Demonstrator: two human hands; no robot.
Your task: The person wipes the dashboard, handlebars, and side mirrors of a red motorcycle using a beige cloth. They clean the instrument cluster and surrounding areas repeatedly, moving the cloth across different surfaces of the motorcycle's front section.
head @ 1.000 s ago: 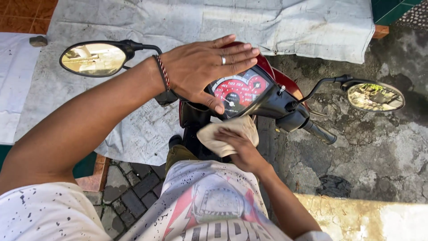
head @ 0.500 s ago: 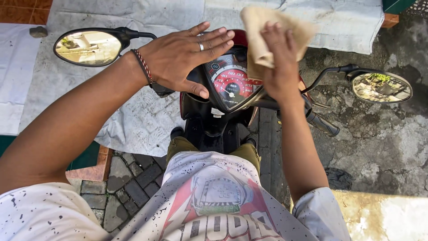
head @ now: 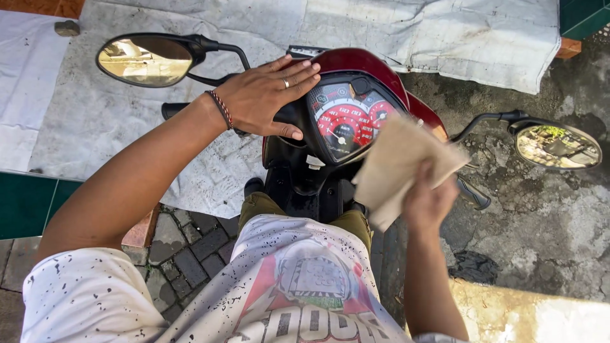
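**Cloth held beside the scooter dial**

My right hand (head: 427,202) pinches a folded tan cloth (head: 401,166), now lower, just right of the red dial (head: 346,124) instead of up above it. My left hand (head: 270,95) stays spread flat on the scooter (head: 356,63) beside the dial. Below lie cracked concrete (head: 540,209), grey paving bricks (head: 184,254) and a pale tarp (head: 381,25).

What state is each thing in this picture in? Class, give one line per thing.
Left hand: flat, resting on the scooter's handlebar cover.
Right hand: closed, gripping the cloth.
Cloth: folded, held up off the scooter.
Left mirror: upright, reflecting.
Right mirror: upright, reflecting.
Speedometer: uncovered, needle low.
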